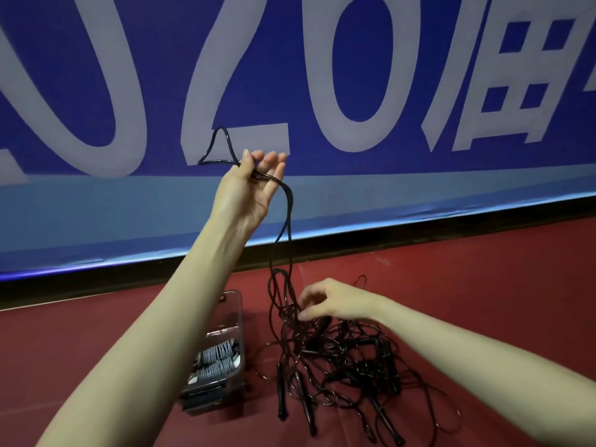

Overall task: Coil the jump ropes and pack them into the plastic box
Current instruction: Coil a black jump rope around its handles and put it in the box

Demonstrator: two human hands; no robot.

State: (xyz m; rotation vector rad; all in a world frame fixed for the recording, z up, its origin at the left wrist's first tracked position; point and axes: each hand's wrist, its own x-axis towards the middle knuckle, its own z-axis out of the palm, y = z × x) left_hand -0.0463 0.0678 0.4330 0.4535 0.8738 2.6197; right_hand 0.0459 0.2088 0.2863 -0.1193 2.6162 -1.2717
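Fingers (304,312) of the right hand (329,301), curled downward, pinch into the top of a tangled pile of black jump ropes (348,362) spread on the red floor (483,285), near the lower middle of the view. Several black handles (282,391) poke out of the heap toward the camera, with thin loops of cord trailing off to the right. Just left of the pile, a clear plastic box (240,321) stands on the floor, its long side running away from the camera; coiled grey ropes (216,359) lie in its near half, and the left forearm crosses in front of part of it. From the heap a few strands of one black rope (287,221) rise straight up to the left hand (250,188), raised well above the floor with the palm facing the camera. Its fingers are bent loosely over the strands, holding them against the palm, and a small triangular loop (219,146) of the same rope sticks out above and to the left of the thumb side. Behind the raised hand, beyond a black strip at the floor's far edge, a blue banner (419,195) with large pale numerals and characters fills the background.
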